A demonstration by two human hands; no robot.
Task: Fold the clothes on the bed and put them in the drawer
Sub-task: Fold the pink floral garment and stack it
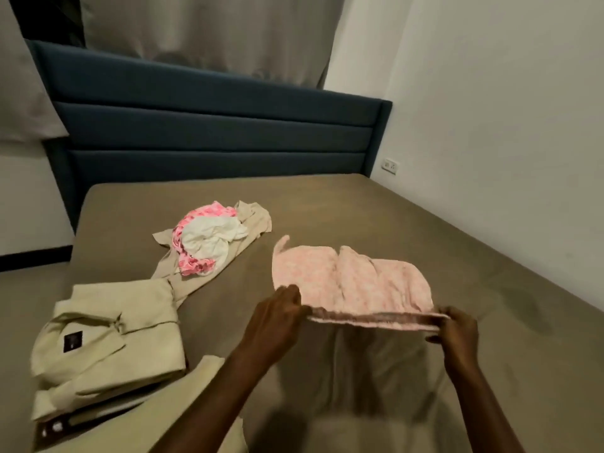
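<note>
A pale pink patterned garment lies spread on the bed in front of me, its near hem lifted off the sheet. My left hand pinches the hem's left end. My right hand pinches the right end. To the left sits a stack of folded beige clothes. Behind it lies an unfolded heap: a white garment on a bright pink one, both on a beige piece. No drawer is in view.
A dark blue padded headboard runs along the far side of the bed. A white wall with a socket bounds the right side. Grey curtains hang behind the headboard.
</note>
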